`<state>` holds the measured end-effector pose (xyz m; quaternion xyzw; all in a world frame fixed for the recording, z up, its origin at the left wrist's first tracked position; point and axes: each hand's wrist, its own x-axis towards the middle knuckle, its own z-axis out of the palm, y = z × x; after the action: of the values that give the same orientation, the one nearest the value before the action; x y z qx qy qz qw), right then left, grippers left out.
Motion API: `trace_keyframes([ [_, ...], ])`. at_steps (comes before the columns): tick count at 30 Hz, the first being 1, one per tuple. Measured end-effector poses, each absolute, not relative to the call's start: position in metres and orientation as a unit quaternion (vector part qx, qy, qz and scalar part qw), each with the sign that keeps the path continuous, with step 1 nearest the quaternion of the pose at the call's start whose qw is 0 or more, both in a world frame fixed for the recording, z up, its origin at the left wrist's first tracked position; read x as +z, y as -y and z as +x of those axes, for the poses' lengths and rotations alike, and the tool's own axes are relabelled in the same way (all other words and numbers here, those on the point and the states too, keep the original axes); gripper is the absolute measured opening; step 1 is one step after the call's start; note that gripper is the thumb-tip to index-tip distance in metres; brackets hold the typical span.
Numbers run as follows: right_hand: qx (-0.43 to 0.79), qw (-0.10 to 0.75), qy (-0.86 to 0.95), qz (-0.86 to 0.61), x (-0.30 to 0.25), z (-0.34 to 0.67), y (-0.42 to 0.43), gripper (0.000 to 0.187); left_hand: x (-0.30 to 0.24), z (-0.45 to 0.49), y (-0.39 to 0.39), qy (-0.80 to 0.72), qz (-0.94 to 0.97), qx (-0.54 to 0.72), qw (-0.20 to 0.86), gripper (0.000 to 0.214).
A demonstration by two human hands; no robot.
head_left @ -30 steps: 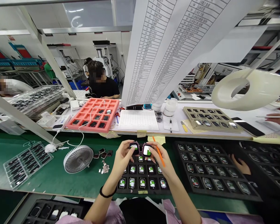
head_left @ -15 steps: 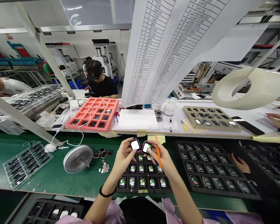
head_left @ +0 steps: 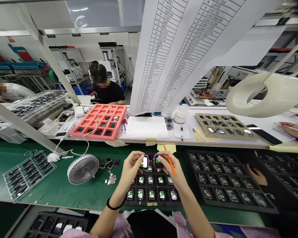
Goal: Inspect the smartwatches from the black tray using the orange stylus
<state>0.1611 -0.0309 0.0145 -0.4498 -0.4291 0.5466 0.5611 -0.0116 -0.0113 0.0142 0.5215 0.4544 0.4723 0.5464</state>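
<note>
My left hand [head_left: 130,168] pinches a small smartwatch body with a lit screen [head_left: 144,162], held just above the far end of a black tray [head_left: 152,201]. My right hand [head_left: 173,171] grips a second lit watch body [head_left: 158,161] beside the first and also holds an orange pen [head_left: 170,161] between its fingers. The tray under both hands holds several watch bodies with green-lit screens. A black band circles my left wrist.
A small white fan [head_left: 82,169] and loose parts [head_left: 111,163] lie to the left on the green belt. A large black tray [head_left: 225,180] of watches sits to the right, where another person's hand [head_left: 257,175] rests. A red tray [head_left: 100,121] and papers [head_left: 146,127] occupy the shelf beyond.
Both hands have lowered the two watch bodies toward the tray and tilted them, and the left watch's screen now shows less white.
</note>
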Motion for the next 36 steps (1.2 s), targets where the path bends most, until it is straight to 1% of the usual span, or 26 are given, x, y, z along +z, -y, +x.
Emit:
trace_keyframes([
  [6,0.549,0.545,0.453,-0.443,0.0122,0.1631,0.0298,0.031,0.0146,-0.0119,0.0123,-0.445,0.533,0.471,0.544,0.031],
  [12,0.544,0.555,0.451,-0.439,0.0127,0.1631,0.03,0.029,0.0143,-0.0112,0.0133,-0.427,0.546,0.46,0.554,0.043],
  [19,0.527,0.555,0.455,-0.455,0.0172,0.1621,0.032,0.029,0.0136,-0.0106,0.0107,-0.455,0.517,0.484,0.54,0.034],
  [24,0.538,0.532,0.484,-0.438,0.012,0.1663,0.0311,0.032,0.0144,-0.0109,0.0105,-0.459,0.514,0.485,0.538,0.032],
  [29,0.541,0.542,0.475,-0.434,0.0114,0.1667,0.0307,0.031,0.0111,-0.0122,0.0102,-0.448,0.536,0.472,0.537,0.03],
  [36,0.54,0.548,0.458,-0.445,0.0113,0.1639,0.0313,0.031,0.0107,-0.0115,0.0117,-0.423,0.551,0.462,0.551,0.042],
])
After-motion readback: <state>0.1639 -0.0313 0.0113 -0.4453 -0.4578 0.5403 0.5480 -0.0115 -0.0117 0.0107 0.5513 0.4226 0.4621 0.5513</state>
